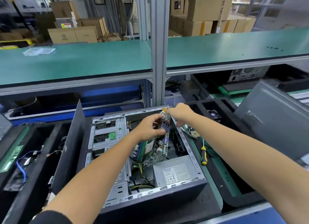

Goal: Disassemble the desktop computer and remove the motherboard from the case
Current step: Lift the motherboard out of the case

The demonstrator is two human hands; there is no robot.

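The green motherboard with its silver rear port panel and blue sockets (157,145) stands tilted nearly on edge inside the open grey steel computer case (187,150), its lower edge down near the grey boxed power supply (175,172) and its upper end raised toward the case's far rim. I judge it light but stiff and fragile: the board will not bend safely, and the soldered parts and pins should not take pressure, so the edges and the metal port block are the places to hold. My left hand (150,128) grips it there, thumb curled across the port panel and fingers behind. My right hand (179,112) pinches the top corner of the board, just above my left. Yellow and black cables (142,185) lie under the board; I cannot tell whether any is attached.
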